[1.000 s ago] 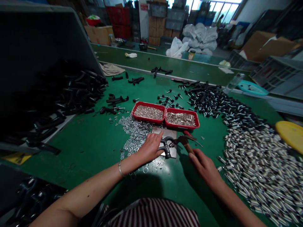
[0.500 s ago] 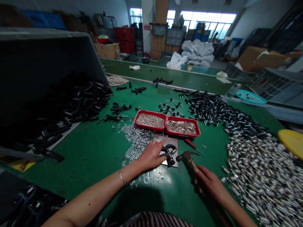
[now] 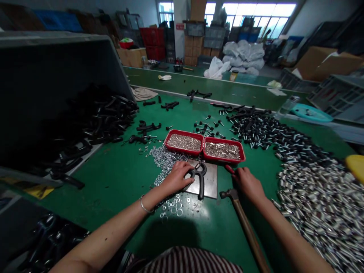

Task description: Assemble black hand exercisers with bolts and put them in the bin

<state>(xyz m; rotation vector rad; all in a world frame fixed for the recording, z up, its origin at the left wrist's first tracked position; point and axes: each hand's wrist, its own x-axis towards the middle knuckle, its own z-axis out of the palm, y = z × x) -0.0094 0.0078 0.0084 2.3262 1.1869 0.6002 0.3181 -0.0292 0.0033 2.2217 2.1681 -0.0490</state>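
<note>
My left hand (image 3: pixel 176 176) grips a black spring hand-grip part (image 3: pixel 200 179) that lies on a grey metal plate (image 3: pixel 211 185) in front of me. My right hand (image 3: pixel 248 183) rests just right of the plate, with its fingers curled on the red handle of a screwdriver (image 3: pixel 229 168). A wooden-handled hammer (image 3: pixel 243 221) lies on the green table beside my right wrist, its head next to the plate's corner. Loose silver washers (image 3: pixel 166 159) spread under and beyond my left hand.
Two red trays (image 3: pixel 185 135) (image 3: pixel 223 141) of small metal parts stand behind the plate. A heap of silver tubes (image 3: pixel 315 201) fills the right, with black-capped pins (image 3: pixel 261 131) behind it. Black handles (image 3: pixel 93 117) spill from a grey bin at left. A yellow disc (image 3: pixel 356 163) lies at far right.
My right hand has laid the hammer down on the table and moved forward onto the screwdriver. My left hand has turned and shifted the black part on the plate.
</note>
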